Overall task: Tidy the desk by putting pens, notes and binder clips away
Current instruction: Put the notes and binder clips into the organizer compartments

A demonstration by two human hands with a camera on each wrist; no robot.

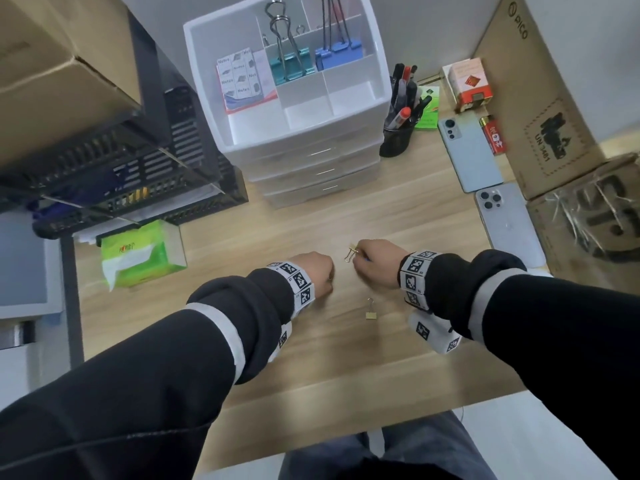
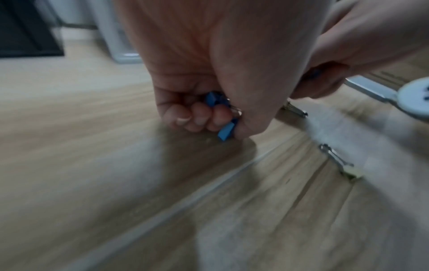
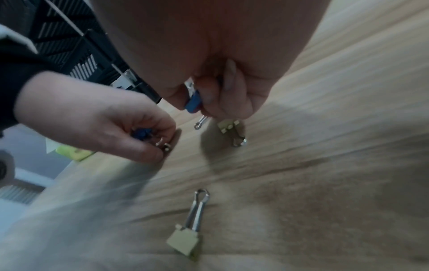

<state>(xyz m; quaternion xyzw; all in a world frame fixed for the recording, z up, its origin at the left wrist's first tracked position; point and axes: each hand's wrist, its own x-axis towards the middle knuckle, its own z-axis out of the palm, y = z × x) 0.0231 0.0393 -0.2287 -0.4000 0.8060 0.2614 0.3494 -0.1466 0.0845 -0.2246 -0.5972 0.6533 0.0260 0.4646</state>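
My left hand [image 1: 327,273] is a fist on the desk, its fingers curled round small blue binder clips [image 2: 224,132]. My right hand [image 1: 360,259] is just to its right and grips a blue binder clip [image 3: 193,102] in curled fingers. Its fingertips are at a small gold binder clip [image 1: 351,253]; I cannot tell whether that clip is lifted off the wood. A second gold binder clip [image 1: 370,311] lies loose on the desk nearer to me, between my wrists. At the back, a white drawer organiser [image 1: 377,98] holds note pads [image 1: 242,81], teal clips [image 1: 291,65] and blue clips [image 1: 337,55].
A black mesh pen cup [image 1: 398,135] full of pens stands right of the organiser. Two phones [image 1: 471,154] [image 1: 509,223] lie along the right side beside cardboard boxes [image 1: 540,98]. A green tissue pack [image 1: 138,254] and black mesh trays [image 1: 121,174] are on the left.
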